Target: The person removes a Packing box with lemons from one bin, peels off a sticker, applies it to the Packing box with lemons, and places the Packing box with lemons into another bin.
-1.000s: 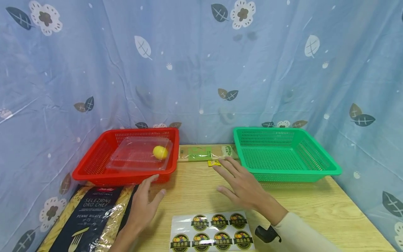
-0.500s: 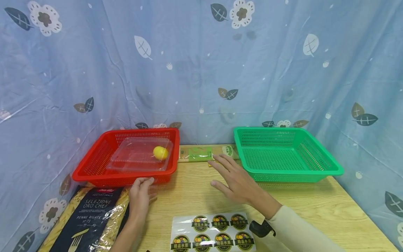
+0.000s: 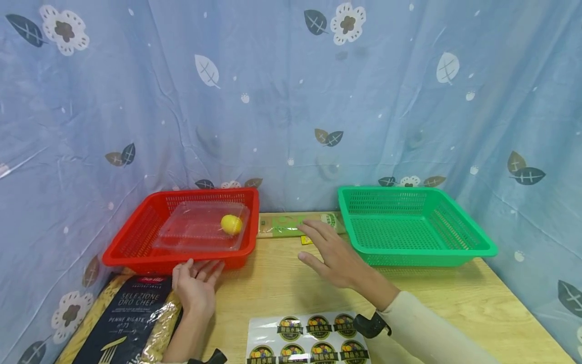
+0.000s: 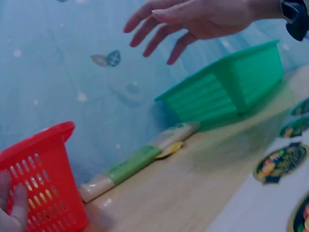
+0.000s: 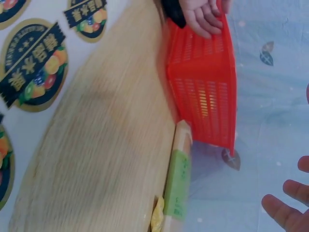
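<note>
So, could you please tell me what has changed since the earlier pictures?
The left hand moved left and turned, its fingers now at the red basket; the right hand drifted slightly left, holding nothing. That basket, the green basket and yellow item stayed put.

2 arms (image 3: 188,331) extended; left hand (image 3: 195,290) palm-up, fingers (image 3: 212,272) bent; right hand (image 3: 335,262) raised, fingers spread.

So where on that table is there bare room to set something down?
Bare wood spans the middle between the sticker sheet and the long packet, though the right hand hovers over part. More lies in front of the green basket, right of the sleeve. The left is crowded: the pasta bag and red basket, with the left hand at its rim.
</note>
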`<action>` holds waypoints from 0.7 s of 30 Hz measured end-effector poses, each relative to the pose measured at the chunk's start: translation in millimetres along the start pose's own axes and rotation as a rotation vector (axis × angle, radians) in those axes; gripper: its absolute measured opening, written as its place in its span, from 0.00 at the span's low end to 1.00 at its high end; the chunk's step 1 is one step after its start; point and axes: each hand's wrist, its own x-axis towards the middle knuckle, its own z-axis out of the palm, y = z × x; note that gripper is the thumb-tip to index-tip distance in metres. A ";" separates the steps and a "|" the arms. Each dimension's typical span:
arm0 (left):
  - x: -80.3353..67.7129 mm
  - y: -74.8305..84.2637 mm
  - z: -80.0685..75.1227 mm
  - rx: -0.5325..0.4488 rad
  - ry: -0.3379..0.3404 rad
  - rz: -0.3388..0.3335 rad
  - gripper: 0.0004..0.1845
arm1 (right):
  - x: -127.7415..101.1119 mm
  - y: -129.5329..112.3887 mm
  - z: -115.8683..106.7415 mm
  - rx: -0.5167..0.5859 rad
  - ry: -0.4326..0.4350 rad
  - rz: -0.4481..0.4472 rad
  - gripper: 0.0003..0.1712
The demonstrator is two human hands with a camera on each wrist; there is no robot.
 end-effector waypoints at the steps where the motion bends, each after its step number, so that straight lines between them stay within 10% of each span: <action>1: 0.5 0.0 0.5 -0.039 0.018 0.016 0.05 | 1.6 -0.9 0.6 0.011 -0.005 0.005 0.33; 21: 14.7 -9.8 8.1 -0.143 0.243 0.199 0.07 | 54.7 -24.8 28.1 0.550 -0.081 0.347 0.32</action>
